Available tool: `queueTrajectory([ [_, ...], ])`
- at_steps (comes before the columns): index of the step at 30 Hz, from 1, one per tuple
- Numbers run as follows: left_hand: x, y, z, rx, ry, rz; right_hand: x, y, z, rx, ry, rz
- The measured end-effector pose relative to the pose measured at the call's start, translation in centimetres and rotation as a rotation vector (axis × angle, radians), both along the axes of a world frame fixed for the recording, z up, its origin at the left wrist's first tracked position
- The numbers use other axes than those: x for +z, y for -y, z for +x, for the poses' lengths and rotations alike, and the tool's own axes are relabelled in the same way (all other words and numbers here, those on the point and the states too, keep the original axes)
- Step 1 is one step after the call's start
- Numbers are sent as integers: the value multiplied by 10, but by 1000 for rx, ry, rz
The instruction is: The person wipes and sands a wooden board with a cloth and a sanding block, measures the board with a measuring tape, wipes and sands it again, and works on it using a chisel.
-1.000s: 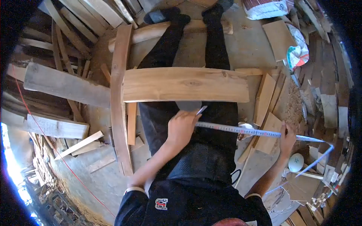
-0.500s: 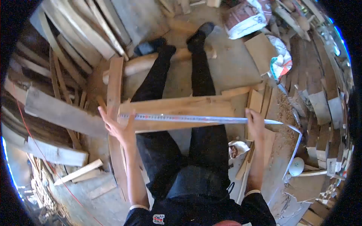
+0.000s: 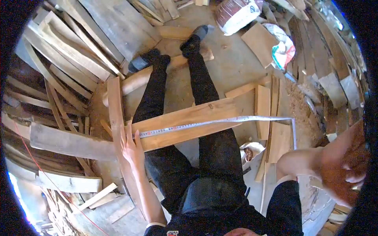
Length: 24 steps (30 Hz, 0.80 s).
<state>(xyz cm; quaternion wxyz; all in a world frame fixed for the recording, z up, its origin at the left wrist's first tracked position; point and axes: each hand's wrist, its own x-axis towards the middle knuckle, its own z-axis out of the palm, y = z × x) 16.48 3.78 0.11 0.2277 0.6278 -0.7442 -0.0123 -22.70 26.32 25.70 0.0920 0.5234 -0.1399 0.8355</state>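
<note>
A wide light board (image 3: 185, 122) lies across my thighs, its left end over a long reddish plank (image 3: 115, 102). Along its face runs a white measuring tape (image 3: 189, 126), which passes beyond the right end and bends sharply downward. My left hand (image 3: 132, 143) presses the tape's left end against the board, fingers spread. My right hand (image 3: 352, 169) is raised at the far right edge, close to the camera and partly lost in the dark rim; what it holds, if anything, cannot be made out.
Stacked boards (image 3: 71, 43) fill the upper left. A grey plank (image 3: 75, 141) extends left of the board. Short wood pieces (image 3: 262, 112) and an open white packet (image 3: 252, 151) lie to the right. Sacks (image 3: 238, 15) stand at the top. A red string (image 3: 47, 173) crosses the lower left.
My left hand has settled onto the board's left end with the tape. My right hand has let go of the tape's middle and moved far right, up near the camera. The view has shifted.
</note>
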Motion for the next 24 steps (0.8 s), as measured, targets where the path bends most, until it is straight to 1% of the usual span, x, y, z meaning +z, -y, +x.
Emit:
queueTrajectory([
  [2,-2,2,-2,16,-40,2,7,8,6,-24,-120,17],
  [5,-3,0,1,2,-44,39,6,23,5,-135,-145,47],
  [6,0,0,0,1,-44,45,4,30,2,-201,-143,78],
  [8,4,-1,1,-13,-49,71,-6,49,-9,-417,-143,242],
  [9,3,-1,2,-8,-103,81,-15,61,-16,-552,-156,380],
  [10,-1,0,2,-6,-154,89,-30,72,-26,-666,-178,584],
  [11,-7,2,6,-29,-111,47,-51,81,-39,-738,-210,802],
  [12,-8,0,5,-39,-122,48,-83,86,-56,-727,-231,1060],
  [13,-4,-1,5,-9,-95,72,-119,85,-73,-614,-231,1392],
  [14,-1,-1,5,26,-73,92,-169,78,-85,-404,-99,1501],
  [16,-10,3,14,14,10,89,-215,65,-81,-426,-334,1880],
  [17,-18,3,15,26,46,78,-233,64,-63,-348,-302,1596],
  [18,-11,1,9,49,-41,85,-255,61,-51,-554,-340,1626],
  [19,-5,-2,1,66,-62,91,-270,53,-53,-452,-367,1655],
  [20,4,-4,-3,83,-34,84,-265,59,-41,-564,-479,1696],
  [21,10,-2,-3,93,3,67,-272,60,-35,-646,-512,1702],
  [22,-3,0,2,145,116,39,-278,65,-28,-727,-536,1698],
  [23,4,6,4,145,125,22,-259,73,-21,-606,-476,1740],
  [24,12,9,3,120,166,60,-262,81,-25,-603,-465,1729],
])
